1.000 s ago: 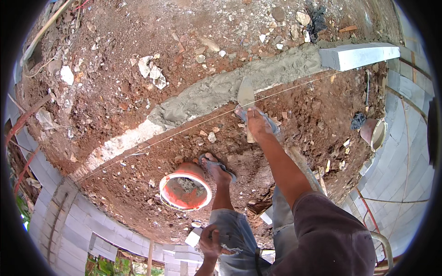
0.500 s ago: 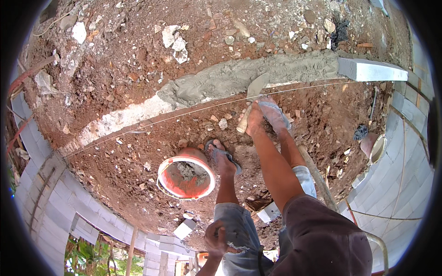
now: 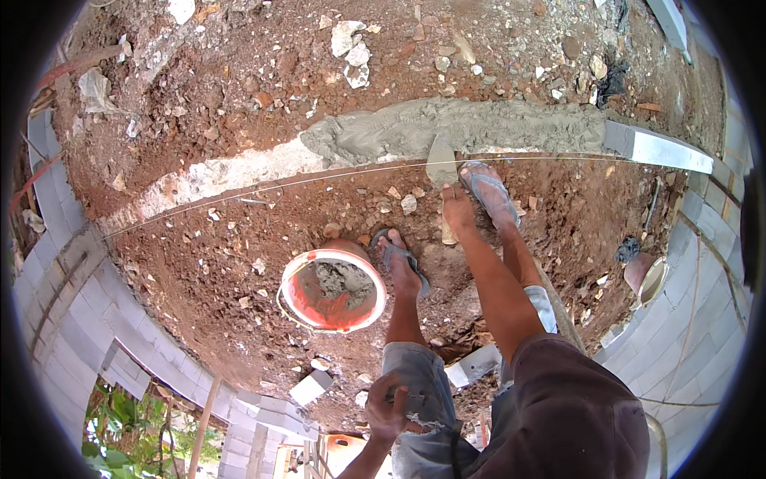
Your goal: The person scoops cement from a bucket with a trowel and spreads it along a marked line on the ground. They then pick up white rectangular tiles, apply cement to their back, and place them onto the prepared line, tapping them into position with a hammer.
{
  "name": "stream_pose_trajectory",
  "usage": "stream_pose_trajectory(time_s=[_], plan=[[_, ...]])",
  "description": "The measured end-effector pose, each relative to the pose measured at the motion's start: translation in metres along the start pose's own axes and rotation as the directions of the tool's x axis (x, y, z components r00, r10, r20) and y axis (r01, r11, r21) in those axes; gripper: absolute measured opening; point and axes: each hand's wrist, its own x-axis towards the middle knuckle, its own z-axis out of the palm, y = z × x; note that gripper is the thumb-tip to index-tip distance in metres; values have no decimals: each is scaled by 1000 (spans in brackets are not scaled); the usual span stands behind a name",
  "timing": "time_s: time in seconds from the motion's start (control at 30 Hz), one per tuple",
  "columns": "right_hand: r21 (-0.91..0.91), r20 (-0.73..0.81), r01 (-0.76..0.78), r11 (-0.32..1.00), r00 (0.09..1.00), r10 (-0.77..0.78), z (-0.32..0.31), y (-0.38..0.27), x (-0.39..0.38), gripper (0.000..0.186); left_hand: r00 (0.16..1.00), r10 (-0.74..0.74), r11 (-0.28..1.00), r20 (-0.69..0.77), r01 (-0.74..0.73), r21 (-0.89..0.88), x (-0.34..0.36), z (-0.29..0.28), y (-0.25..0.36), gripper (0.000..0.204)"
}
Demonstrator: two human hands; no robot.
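Note:
My right hand is closed round the handle of a trowel. The blade crosses a taut string, and its tip meets the near edge of a long bed of wet grey mortar. That mortar lies along a pale footing strip and reaches a light grey block at its right end. Against my left knee rests my left hand, empty, with its fingers loosely apart. An orange-red bucket with a white rim, partly filled with mortar, stands left of my feet.
My sandalled feet stand on reddish, stony soil. Grey block walls curve round both sides. A small pale bucket lies tipped at the right. Loose blocks lie near my legs, and a pole leans beside my right leg.
The trowel has turned and moved left along the mortar's near edge, its blade now pointing straight away from me. My left hand stays at the knee. The whole view has shifted slightly.

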Motion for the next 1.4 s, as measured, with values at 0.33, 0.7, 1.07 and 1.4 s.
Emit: stream_pose_trajectory(time_s=[0.33,0.7,1.07,1.4], plan=[[-481,776,691,540,622,-104,-15,-37,-207,43,995,5,948,-98,-36,-318,8,2,-36,48],[-333,907,797,-504,417,60,119,-43,-217,28,642,-708,377,-293,-6,-926,205,-14,-298,44],[-312,895,946,-90,324,307,93,33,-156,43,584,-633,356,-508,-364,-861,231,21,-173,36],[-200,964,862,466,260,-66,61,51,-160,37,644,-596,453,-479,-223,-863,235,15,-159,33]])
